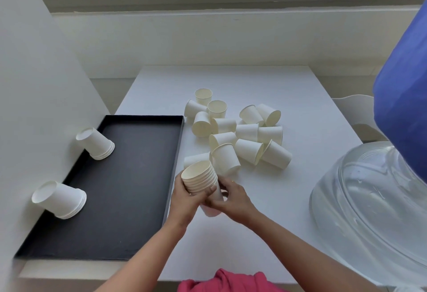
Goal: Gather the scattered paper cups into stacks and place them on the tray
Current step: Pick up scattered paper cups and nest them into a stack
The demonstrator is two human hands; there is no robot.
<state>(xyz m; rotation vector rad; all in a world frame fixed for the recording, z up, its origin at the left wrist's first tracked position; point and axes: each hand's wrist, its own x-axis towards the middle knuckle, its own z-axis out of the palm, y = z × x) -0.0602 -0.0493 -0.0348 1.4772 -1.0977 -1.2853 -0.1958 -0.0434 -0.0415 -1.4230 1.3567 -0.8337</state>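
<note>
I hold a stack of several nested white paper cups (200, 177) with both hands, mouth tilted up and to the left, just right of the black tray (129, 176). My left hand (188, 196) grips its side and my right hand (231, 197) wraps the lower end. Two upside-down stacks stand on the tray along its left edge: a far stack (96, 142) and a near stack (61, 199). A pile of several loose cups (238, 133) lies on the white table (300, 187) beyond my hands, most on their sides.
A large clear water bottle (372, 211) with a blue top lies at the right. A white wall panel (34, 84) borders the tray's left side. A white chair (355, 116) stands past the table's right edge, and a window sill runs behind.
</note>
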